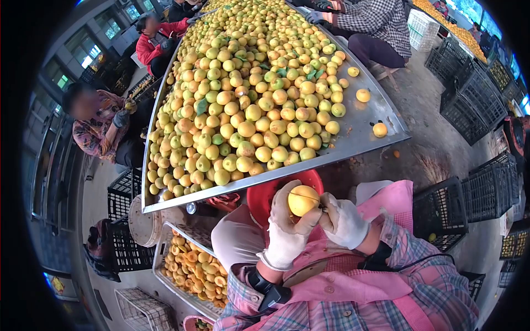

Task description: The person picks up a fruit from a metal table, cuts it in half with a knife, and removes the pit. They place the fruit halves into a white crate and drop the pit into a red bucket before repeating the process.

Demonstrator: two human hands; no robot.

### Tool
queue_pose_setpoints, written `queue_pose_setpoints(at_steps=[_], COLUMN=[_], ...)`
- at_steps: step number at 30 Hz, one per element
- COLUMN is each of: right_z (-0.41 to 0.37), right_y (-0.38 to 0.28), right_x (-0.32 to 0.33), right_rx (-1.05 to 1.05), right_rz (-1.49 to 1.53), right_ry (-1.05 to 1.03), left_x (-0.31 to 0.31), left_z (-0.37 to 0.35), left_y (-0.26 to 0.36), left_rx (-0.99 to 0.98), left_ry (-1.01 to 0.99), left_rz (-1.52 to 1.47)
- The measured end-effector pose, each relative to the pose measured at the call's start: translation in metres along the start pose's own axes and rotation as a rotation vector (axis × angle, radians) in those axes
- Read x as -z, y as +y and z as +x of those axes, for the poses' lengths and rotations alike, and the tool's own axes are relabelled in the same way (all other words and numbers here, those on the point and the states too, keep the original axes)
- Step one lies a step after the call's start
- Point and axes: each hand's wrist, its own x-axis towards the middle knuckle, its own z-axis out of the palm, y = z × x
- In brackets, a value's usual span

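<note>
My left hand (286, 234), in a pale work glove, is wrapped round a yellow apricot (303, 201). A thin dark line runs across the fruit's upper side, like a cut. My right hand (345, 225), in a white glove, is closed in a pinch against the apricot's right side. Something small and dark shows at its fingertips, too little of it to name. Behind the left hand is a red basin (255, 199), partly hidden by the hands and lap. Beyond it, a metal table (359, 144) bears a large heap of apricots (237, 116).
A white crate (161, 259) of halved apricots stands at my lower left, near a round white bucket (144, 220). Black crates (440, 212) stand on the right. Several people sit along the table, among them one in a patterned jacket (93, 129) at the left.
</note>
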Motion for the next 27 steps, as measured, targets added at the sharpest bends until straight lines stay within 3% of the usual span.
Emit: queue_pose_setpoints(at_steps=[1, 2, 5, 9, 12, 14, 18, 20, 23, 25, 27], right_z=[0.0, 0.0, 0.003, 0.003, 0.005, 0.007, 0.002, 0.001, 0.0, -0.003, -0.001], right_y=[0.001, 0.002, 0.002, 0.001, 0.0, 0.004, 0.014, 0.013, 0.012, 0.017, 0.018], right_x=[0.0, 0.0, -0.001, -0.001, 0.005, 0.008, 0.002, -0.001, -0.003, -0.003, 0.001], right_rx=[0.011, 0.009, 0.086, 0.017, 0.048, 0.067, 0.137, 0.153, 0.078, 0.15, 0.165], right_rz=[-0.009, -0.009, -0.001, 0.02, 0.025, 0.054, 0.098, 0.115, 0.188, 0.139, 0.132], right_ry=[-0.011, -0.011, 0.037, 0.013, 0.009, 0.004, -0.029, -0.028, -0.045, -0.047, -0.059], left_x=[0.001, -0.001, -0.013, -0.011, -0.01, 0.001, 0.0, -0.01, -0.007, -0.006, 0.0], left_z=[0.001, 0.0, -0.002, -0.005, -0.002, 0.004, 0.001, -0.005, -0.009, -0.008, -0.004], left_y=[-0.003, -0.003, -0.002, -0.004, 0.009, 0.001, 0.007, 0.006, 0.009, 0.013, 0.013], left_rx=[-0.105, -0.104, 0.056, 0.227, 0.177, -0.265, -0.179, 0.002, 0.14, 0.148, -0.224], left_ry=[0.031, 0.03, 0.09, -0.028, 0.028, 0.121, 0.06, 0.106, -0.01, 0.018, 0.049], left_rz=[0.283, 0.283, -0.319, -0.598, -0.51, 0.418, 0.293, -0.307, -0.323, -0.291, 0.418])
